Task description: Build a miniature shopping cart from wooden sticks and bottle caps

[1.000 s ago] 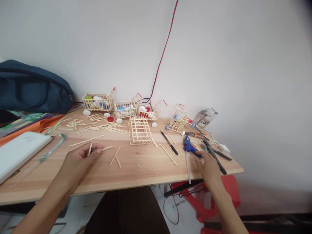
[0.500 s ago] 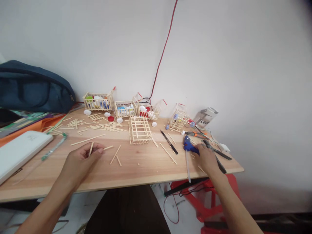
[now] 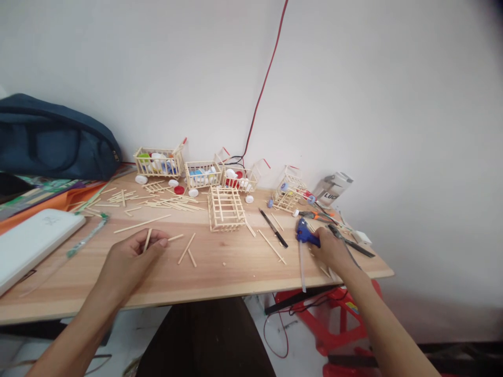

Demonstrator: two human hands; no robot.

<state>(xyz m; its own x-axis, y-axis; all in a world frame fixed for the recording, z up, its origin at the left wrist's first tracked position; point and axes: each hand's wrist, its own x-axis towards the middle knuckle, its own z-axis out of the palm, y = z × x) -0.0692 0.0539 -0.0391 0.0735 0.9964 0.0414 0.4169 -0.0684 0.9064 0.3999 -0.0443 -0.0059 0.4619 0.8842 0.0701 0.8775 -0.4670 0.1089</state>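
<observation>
A short wooden stick is pinched in my left hand, which rests over the left part of the table. Another stick pokes out past its fingertips; whether the fingers hold it too I cannot tell. On the right, my right hand is wrapped round the handle of a blue glue gun that lies on the table, with a clear glue stick trailing from it. Between the hands lie a few loose sticks, a black pen and a slatted stick frame.
Small stick carts filled with bottle caps stand along the wall, and one tipped cart sits at right. Pliers and black-handled cutters lie beyond my right hand. A white power bank and blue bag are at left.
My right hand has closed further round the glue gun's handle and its wrist has shifted slightly right. My left hand stays in place with its stick.
</observation>
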